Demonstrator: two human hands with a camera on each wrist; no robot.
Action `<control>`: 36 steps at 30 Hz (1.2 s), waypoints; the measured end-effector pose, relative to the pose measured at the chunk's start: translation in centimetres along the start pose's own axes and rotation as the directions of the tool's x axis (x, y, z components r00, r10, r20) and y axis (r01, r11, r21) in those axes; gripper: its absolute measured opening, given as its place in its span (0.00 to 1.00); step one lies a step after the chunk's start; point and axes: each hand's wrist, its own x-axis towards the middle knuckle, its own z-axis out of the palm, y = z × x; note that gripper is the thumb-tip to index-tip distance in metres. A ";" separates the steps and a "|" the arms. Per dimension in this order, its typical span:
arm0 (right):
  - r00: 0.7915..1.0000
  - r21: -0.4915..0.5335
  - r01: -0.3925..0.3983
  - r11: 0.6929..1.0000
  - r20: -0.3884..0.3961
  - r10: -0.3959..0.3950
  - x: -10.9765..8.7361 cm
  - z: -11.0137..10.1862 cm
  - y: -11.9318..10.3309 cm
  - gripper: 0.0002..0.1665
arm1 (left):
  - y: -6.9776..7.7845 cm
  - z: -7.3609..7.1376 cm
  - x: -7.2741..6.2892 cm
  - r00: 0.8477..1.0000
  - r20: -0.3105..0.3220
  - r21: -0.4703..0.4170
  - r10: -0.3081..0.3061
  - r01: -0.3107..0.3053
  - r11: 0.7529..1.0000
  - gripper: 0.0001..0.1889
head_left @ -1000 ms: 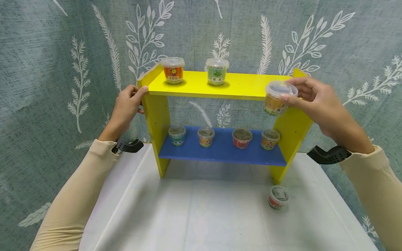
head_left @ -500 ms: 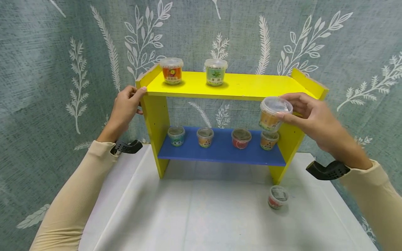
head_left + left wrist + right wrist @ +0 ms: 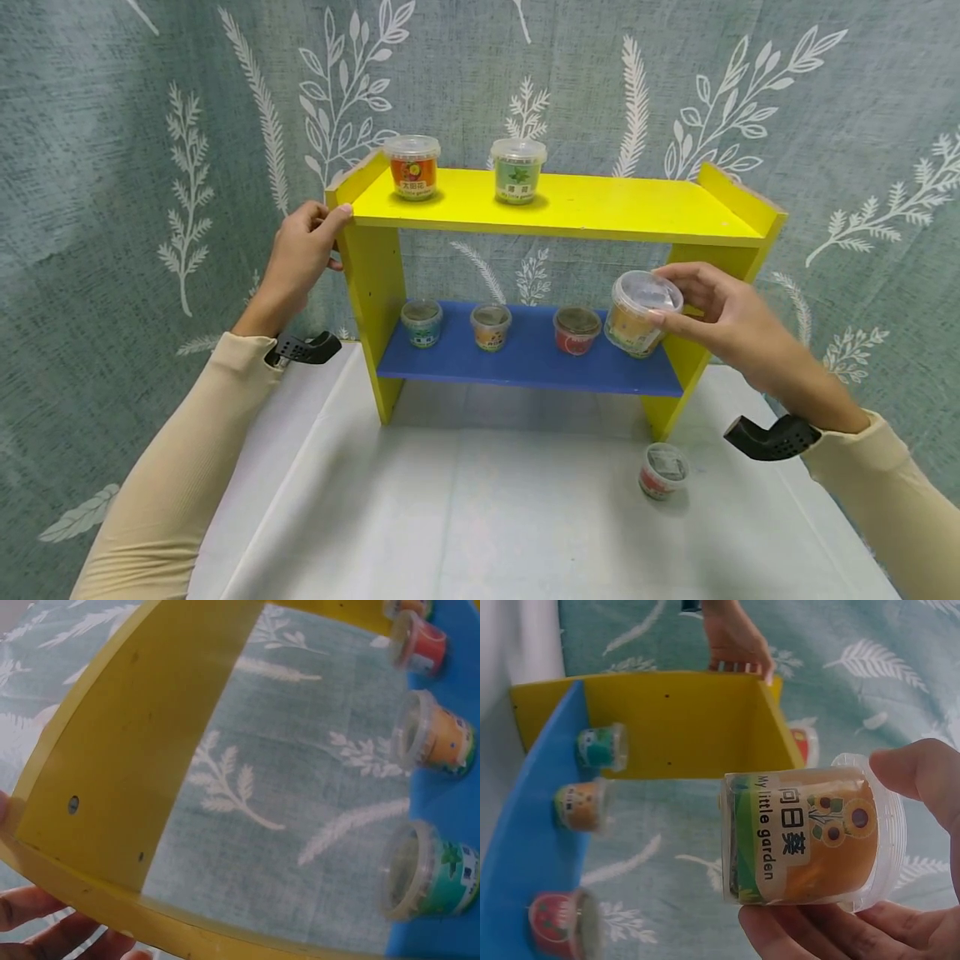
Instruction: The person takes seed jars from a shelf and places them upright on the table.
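Observation:
My right hand (image 3: 712, 321) holds a clear-lidded plastic cup (image 3: 641, 321) between thumb and fingers, its orange label showing sunflowers and "My little garden" in the right wrist view. The cup is in front of the right end of the blue lower board (image 3: 525, 367) and hides the small orange cup there. With thumb on the front edge and fingers behind, my left hand (image 3: 303, 246) grips the upper left corner of the yellow-and-blue shelf (image 3: 600, 204). In the left wrist view, its fingers (image 3: 64, 934) curl around the outside of the yellow side panel (image 3: 135, 742).
On the top board stand an orange-labelled cup (image 3: 412, 171) and a green mint-labelled cup (image 3: 517, 173). Along the lower board are small teal (image 3: 422, 323), orange (image 3: 491, 327) and red (image 3: 576, 331) cups. Another small red cup (image 3: 663, 472) stands on the white tablecloth (image 3: 510, 517), front right.
My right hand has lowered the sunflower cup from the top board's right end to in front of the lower board, moving slightly left. My left hand stays at the shelf's corner.

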 end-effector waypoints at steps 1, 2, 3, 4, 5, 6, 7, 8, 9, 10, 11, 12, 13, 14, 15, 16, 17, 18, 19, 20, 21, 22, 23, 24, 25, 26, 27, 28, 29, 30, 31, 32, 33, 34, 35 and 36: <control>1.000 0.010 0.010 1.000 0.006 -0.010 -0.1 0.1 0.3 0.31 | 0.0 0.0 0.0 1.000 0.000 0.000 0.001 -0.001 1.000 0.29; 1.000 0.018 0.021 1.000 0.013 -0.021 -0.1 0.2 0.5 0.31 | 0.0 0.1 0.1 1.000 0.001 -0.002 0.001 -0.001 1.000 0.28; 0.999 0.019 0.035 0.999 0.022 -0.035 -0.2 0.3 0.8 0.31 | 0.1 0.1 0.1 1.000 0.002 -0.004 0.001 -0.001 1.000 0.28; 0.999 0.017 0.043 0.999 0.028 -0.043 -0.3 0.5 1.1 0.31 | 0.0 0.1 0.1 1.000 0.004 -0.006 0.001 -0.001 1.000 0.28; 0.998 0.015 0.047 0.999 0.036 -0.047 -0.3 0.6 1.3 0.31 | 0.0 0.1 0.2 1.000 0.005 -0.010 0.001 -0.001 1.000 0.28; 0.998 0.017 0.044 0.999 0.040 -0.045 -0.4 0.7 1.5 0.31 | 0.0 0.1 0.2 1.000 0.007 -0.014 0.001 -0.001 1.000 0.27; 0.998 0.011 0.042 0.999 0.047 -0.043 -0.4 0.9 1.8 0.31 | 0.0 0.1 0.2 1.000 0.009 -0.017 0.001 -0.001 1.000 0.27; 0.998 0.006 0.040 0.999 0.054 -0.040 -0.5 1.0 2.0 0.31 | 0.0 0.1 0.3 1.000 0.012 -0.021 0.000 0.000 1.000 0.27; 0.997 0.005 0.037 0.999 0.062 -0.037 -0.6 1.1 2.2 0.31 | 0.0 0.1 0.3 1.000 0.011 -0.023 0.000 0.001 1.000 0.26; 0.997 0.006 0.028 1.000 0.066 -0.028 -0.7 1.3 2.4 0.31 | 0.0 0.1 0.3 1.000 0.009 -0.022 -0.001 0.001 1.000 0.26; 0.997 0.010 0.022 1.000 0.074 -0.023 -0.7 1.4 2.7 0.31 | 0.1 0.1 0.3 1.000 0.007 -0.021 -0.002 0.002 1.000 0.26; 0.997 0.009 0.019 1.000 0.079 -0.020 -0.8 1.6 2.9 0.31 | 0.1 0.2 0.3 1.000 0.005 -0.021 -0.001 0.001 1.000 0.26; 0.996 0.011 0.016 1.000 0.084 -0.017 -0.9 1.7 3.1 0.30 | 0.1 0.2 0.3 1.000 0.005 -0.020 -0.001 0.001 1.000 0.26; 0.996 0.009 0.016 1.000 0.088 -0.017 -1.0 1.8 3.4 0.30 | 0.1 0.2 0.3 1.000 0.004 -0.020 0.000 0.000 1.000 0.26; 0.996 0.010 0.014 1.000 0.093 -0.015 -1.1 2.0 3.6 0.30 | 0.1 0.2 0.3 1.000 0.002 -0.020 0.002 -0.002 1.000 0.26; 0.995 0.009 0.012 1.000 0.097 -0.013 -1.2 2.1 3.9 0.30 | 0.1 0.2 0.3 1.000 0.001 -0.020 0.003 -0.003 1.000 0.26; 0.995 0.011 0.010 1.000 0.102 -0.012 -1.3 2.2 4.1 0.30 | 0.1 0.2 0.2 1.000 0.002 -0.022 0.004 -0.004 1.000 0.26; 0.994 0.013 0.009 1.000 0.105 -0.010 -1.3 2.4 4.3 0.31 | 0.1 0.2 0.2 1.000 0.002 -0.023 0.005 -0.005 1.000 0.26; 0.994 0.016 0.005 1.000 0.107 -0.007 -1.4 2.5 4.6 0.31 | 0.1 0.2 0.1 1.000 0.003 -0.023 0.006 -0.006 1.000 0.26; 0.994 0.018 0.003 1.000 0.109 -0.005 -1.5 2.6 4.8 0.31 | 0.1 0.2 0.1 1.000 0.002 -0.020 0.007 -0.007 1.000 0.26; 0.994 0.026 -0.001 1.000 0.112 -0.002 -1.5 2.7 5.1 0.31 | 0.1 0.2 0.0 1.000 0.001 -0.017 0.008 -0.008 1.000 0.27; 0.994 0.030 -0.002 1.000 0.113 -0.002 -1.6 2.8 5.3 0.31 | 0.1 0.1 0.0 1.000 0.003 -0.014 0.009 -0.009 1.000 0.27; 0.994 0.032 -0.003 0.999 0.113 -0.001 -1.7 2.9 5.6 0.31 | 0.1 0.2 0.0 1.000 0.006 -0.012 0.010 -0.010 1.000 0.27; 0.994 0.031 -0.003 1.000 0.114 0.000 -1.8 2.9 5.9 0.31 | 0.2 0.2 0.1 1.000 0.008 -0.009 0.012 -0.012 1.000 0.27; 0.993 0.030 -0.003 1.000 0.116 0.000 -1.9 3.1 6.2 0.31 | 0.2 0.2 0.1 1.000 0.010 -0.008 0.013 -0.013 1.000 0.27; 0.993 0.030 -0.003 1.000 0.119 0.000 -2.0 3.2 6.4 0.31 | 0.2 0.1 0.1 1.000 0.008 -0.004 0.013 -0.013 1.000 0.27; 0.993 0.029 -0.004 1.000 0.121 0.001 -2.1 3.4 6.7 0.31 | 0.2 0.1 0.0 1.000 0.008 -0.002 0.014 -0.014 1.000 0.27; 0.992 0.025 -0.007 1.000 0.124 0.004 -2.2 3.5 7.0 0.31 | 0.2 0.1 0.0 1.000 0.008 0.000 0.014 -0.014 1.000 0.27; 0.992 0.019 -0.013 1.000 0.126 0.010 -2.2 3.7 7.2 0.31 | 0.2 0.1 0.0 1.000 0.006 0.002 0.014 -0.014 1.000 0.27; 0.992 0.014 -0.019 1.000 0.126 0.017 -2.3 3.9 7.5 0.32 | 0.3 0.2 0.0 1.000 0.004 0.004 0.013 -0.013 1.000 0.27; 0.992 0.013 -0.025 1.000 0.128 0.024 -2.4 4.1 7.7 0.32 | 0.3 0.2 0.0 1.000 0.005 0.005 0.013 -0.013 1.000 0.27; 0.991 0.012 -0.031 0.999 0.128 0.030 -2.4 4.2 7.9 0.32 | 0.2 0.2 0.0 1.000 0.005 0.007 0.012 -0.012 1.000 0.28; 0.991 0.011 -0.036 0.999 0.128 0.035 -2.4 4.4 8.1 0.32 | 0.2 0.2 0.0 1.000 0.006 0.009 0.012 -0.012 1.000 0.28; 0.991 0.011 -0.041 0.999 0.129 0.039 -2.5 4.5 8.3 0.32 | 0.2 0.2 0.0 1.000 0.007 0.009 0.011 -0.011 1.000 0.28; 0.991 0.011 -0.044 0.999 0.129 0.042 -2.5 4.7 8.4 0.32 | 0.2 0.2 0.0 1.000 0.008 0.009 0.011 -0.011 1.000 0.27; 0.991 0.012 -0.045 0.999 0.129 0.043 -2.5 4.8 8.6 0.32 | 0.2 0.1 0.0 1.000 0.009 0.009 0.011 -0.011 1.000 0.27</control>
